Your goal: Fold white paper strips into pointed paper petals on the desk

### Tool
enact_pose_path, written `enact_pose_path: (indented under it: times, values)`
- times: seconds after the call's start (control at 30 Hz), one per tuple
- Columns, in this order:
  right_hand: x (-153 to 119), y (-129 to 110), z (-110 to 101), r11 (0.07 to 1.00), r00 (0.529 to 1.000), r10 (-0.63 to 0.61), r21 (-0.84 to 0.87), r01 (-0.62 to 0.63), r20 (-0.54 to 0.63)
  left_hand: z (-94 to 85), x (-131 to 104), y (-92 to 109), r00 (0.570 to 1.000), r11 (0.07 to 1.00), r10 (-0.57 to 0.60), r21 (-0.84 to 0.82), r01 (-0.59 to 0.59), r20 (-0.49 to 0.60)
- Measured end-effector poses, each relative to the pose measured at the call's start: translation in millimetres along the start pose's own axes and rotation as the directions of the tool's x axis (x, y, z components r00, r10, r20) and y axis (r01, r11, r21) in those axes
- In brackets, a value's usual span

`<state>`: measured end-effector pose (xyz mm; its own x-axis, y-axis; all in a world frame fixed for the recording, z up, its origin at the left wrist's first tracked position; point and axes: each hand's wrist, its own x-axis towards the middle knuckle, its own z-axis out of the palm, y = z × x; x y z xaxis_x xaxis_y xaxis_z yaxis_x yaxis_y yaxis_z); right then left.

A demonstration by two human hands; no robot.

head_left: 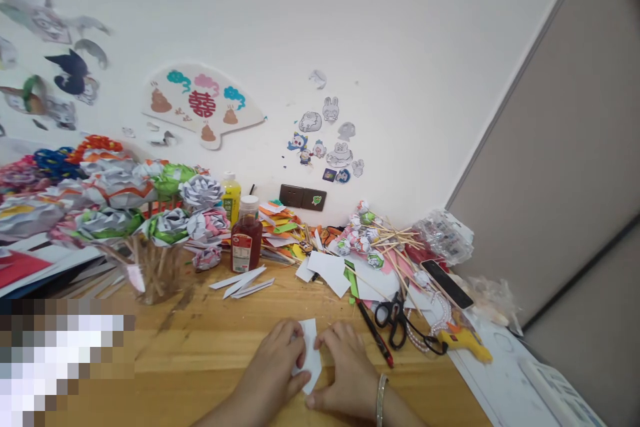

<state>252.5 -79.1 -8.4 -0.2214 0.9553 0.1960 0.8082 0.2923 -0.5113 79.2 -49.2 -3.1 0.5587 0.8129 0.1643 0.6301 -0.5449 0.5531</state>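
Bare right hand (349, 365), a bracelet (381, 400) at its wrist, lies at 3 o'clock of a folded white paper (313, 361) at the near edge of a wooden table (210, 340); the left hand (273, 363) is at 9 o'clock. Work on the piece appears partway along: its edges are angled and its upper end pointed, but it seems a flat, small form, with more shaping likely left. Completed work seems to stand at 10 o'clock, where paper flowers (201, 192) crowd above a clear container (170, 280), and at 1 o'clock, where small blooms (369, 235) top thin sticks. Paper strips (245, 280) at 11 o'clock and white sheets (330, 271) at 12 look unused. Between the hands, the paper is gripped by the left, its fingers curled over one edge and thumb against the face. The right's thumb and forefinger are spread wide beside the opposite edge; whether they touch it cannot be told.
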Motion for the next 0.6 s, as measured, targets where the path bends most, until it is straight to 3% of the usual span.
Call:
enact_pose_path:
  times: [0.27, 0.6]
  values:
    - [0.4, 0.4, 5.8, 1.000, 0.999, 0.008, 0.015, -0.007, -0.052, 0.0, -1.4, -0.3, 1.000, 1.000, 0.002, 0.007, -0.002, 0.004]
    - [-0.8, -1.2, -2.4, 0.999, 1.000, 0.015, 0.029, -0.016, 0.026, 0.8, -2.3, -0.5, 1.000, 1.000, 0.008, 0.028, -0.008, 0.012]
